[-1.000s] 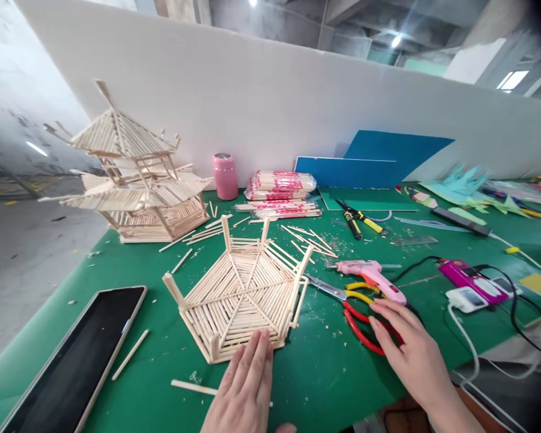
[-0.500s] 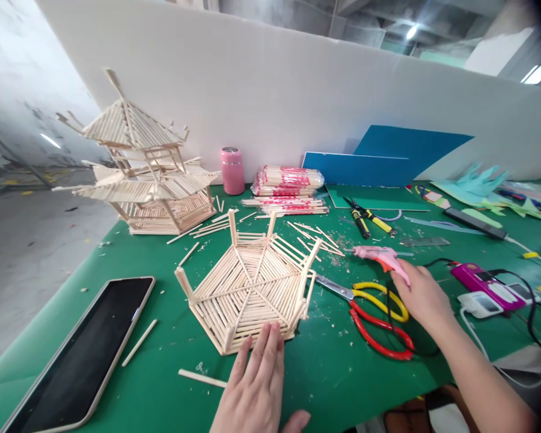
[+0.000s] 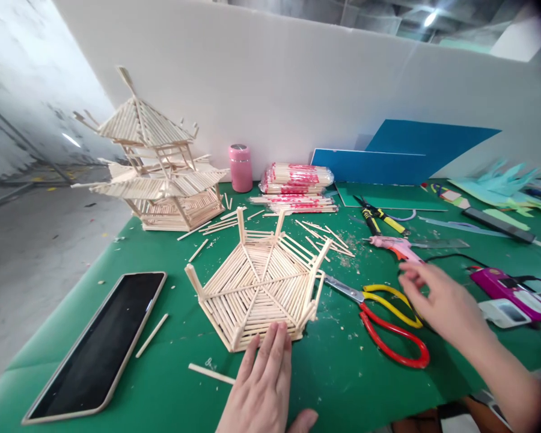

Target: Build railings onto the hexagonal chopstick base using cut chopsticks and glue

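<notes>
A many-sided platform of thin wooden sticks (image 3: pixel 256 294) lies on the green table, with short posts rising from its corners. My left hand (image 3: pixel 264 379) lies flat, its fingertips on the platform's near edge. My right hand (image 3: pixel 437 294) hovers over the table at the right with its fingers apart and nothing in them. Just beyond it rests a pink glue gun (image 3: pixel 394 245), apart from the fingers. Scissors (image 3: pixel 379 313) with one yellow and one red handle lie between the platform and my right hand, blades toward the platform.
A stick pagoda model (image 3: pixel 157 174) stands at the back left. A phone (image 3: pixel 99 349) lies on the left. Behind are a pink flask (image 3: pixel 240 168), bagged sticks (image 3: pixel 297 180), pliers (image 3: pixel 379 216) and blue boards (image 3: pixel 415 153). A purple device (image 3: pixel 514 291) with cables sits at the right.
My right hand has let go of the glue gun, which now lies on the table, and has drawn back toward me. My left hand stays on the platform's edge. The view has shifted slightly.
</notes>
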A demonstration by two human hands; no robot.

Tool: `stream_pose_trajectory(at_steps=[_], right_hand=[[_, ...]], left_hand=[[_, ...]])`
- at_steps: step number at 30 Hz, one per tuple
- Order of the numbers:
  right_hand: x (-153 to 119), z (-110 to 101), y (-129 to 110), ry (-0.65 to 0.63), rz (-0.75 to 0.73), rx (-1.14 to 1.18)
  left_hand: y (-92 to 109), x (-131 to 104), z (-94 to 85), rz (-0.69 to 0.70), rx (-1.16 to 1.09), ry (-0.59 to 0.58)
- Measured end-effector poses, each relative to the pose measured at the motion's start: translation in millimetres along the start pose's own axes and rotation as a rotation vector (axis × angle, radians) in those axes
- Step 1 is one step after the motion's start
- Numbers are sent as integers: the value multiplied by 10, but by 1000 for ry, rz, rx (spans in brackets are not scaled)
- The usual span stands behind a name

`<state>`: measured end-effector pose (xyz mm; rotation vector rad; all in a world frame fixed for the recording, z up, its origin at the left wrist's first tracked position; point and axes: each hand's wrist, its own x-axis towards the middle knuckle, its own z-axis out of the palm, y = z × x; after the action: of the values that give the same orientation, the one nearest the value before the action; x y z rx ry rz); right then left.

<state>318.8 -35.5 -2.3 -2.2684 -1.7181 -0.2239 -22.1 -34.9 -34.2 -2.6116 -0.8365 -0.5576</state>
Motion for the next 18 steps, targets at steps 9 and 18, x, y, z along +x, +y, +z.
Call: stream_pose_trajectory(at_steps=[9, 18], right_hand=[[-547, 230, 134, -72, -145, 56], [-400, 230, 442, -68, 33, -106]], left_hand=[[-6, -59, 67, -10, -21, 0], [-2, -69, 69, -9, -75, -31]])
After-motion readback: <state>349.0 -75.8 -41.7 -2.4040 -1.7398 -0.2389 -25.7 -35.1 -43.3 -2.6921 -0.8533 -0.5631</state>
